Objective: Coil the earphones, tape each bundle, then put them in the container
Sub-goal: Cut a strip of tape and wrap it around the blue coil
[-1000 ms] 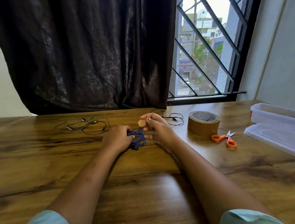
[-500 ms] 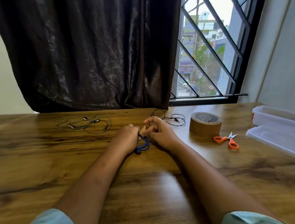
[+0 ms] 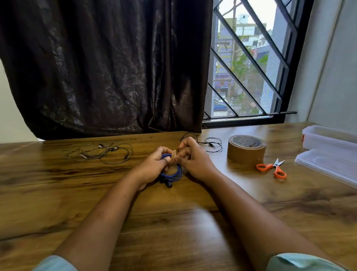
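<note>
My left hand [image 3: 151,167] grips a coiled bundle of blue earphones [image 3: 175,174] just above the wooden table [image 3: 169,227]; its dark earbuds hang at the bottom. My right hand [image 3: 195,158] pinches a small strip of brown tape [image 3: 174,155] against the top of the coil. Grey earphones [image 3: 103,152] lie loose at the left. Thin black earphones [image 3: 212,144] lie behind my right hand, partly hidden. The clear plastic container [image 3: 335,140] stands open at the far right.
A brown tape roll [image 3: 245,150] stands right of my hands, with orange-handled scissors [image 3: 274,169] beside it. The container's clear lid [image 3: 335,169] lies in front of the container. A dark curtain and a barred window back the table.
My hands have closed together over the blue coil. The right hand brought the tape strip down onto the bundle, and the coil now hangs lower below my left hand.
</note>
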`<state>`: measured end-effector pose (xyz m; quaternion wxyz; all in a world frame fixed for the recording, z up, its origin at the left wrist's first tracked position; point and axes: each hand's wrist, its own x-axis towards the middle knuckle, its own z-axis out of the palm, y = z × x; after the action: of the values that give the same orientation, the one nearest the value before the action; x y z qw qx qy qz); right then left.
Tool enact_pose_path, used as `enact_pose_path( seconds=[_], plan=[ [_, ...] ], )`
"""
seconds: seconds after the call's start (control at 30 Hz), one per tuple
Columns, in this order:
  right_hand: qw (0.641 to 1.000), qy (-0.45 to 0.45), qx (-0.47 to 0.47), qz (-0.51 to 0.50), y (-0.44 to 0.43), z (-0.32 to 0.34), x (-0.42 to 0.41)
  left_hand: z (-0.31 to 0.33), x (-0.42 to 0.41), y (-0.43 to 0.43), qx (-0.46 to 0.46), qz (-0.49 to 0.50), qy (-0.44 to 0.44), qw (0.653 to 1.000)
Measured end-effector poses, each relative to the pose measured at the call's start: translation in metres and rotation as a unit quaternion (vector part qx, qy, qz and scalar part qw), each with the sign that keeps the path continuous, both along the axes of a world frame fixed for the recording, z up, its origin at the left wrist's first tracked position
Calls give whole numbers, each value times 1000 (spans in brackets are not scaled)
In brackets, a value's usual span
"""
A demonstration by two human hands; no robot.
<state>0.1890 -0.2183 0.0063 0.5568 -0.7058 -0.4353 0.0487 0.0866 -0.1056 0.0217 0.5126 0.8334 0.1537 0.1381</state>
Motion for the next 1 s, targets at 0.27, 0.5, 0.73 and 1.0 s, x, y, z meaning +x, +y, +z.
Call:
enact_pose_path(
  seconds=[0.27,0.5,0.73,1.0],
  plan=[
    [995,-87,15,-47,0,0,0,-1,2,-10,32,-19,-59,998],
    [994,-101,13,-33,0,3,-2,-9,8,-5,105,16,-100,989],
    [996,-77,16,-30,1,3,-1,-7,5,-6,124,22,-116,985],
    [997,-69,24,-29,2,2,0,-2,0,-13,133,24,-145,980]
  ],
)
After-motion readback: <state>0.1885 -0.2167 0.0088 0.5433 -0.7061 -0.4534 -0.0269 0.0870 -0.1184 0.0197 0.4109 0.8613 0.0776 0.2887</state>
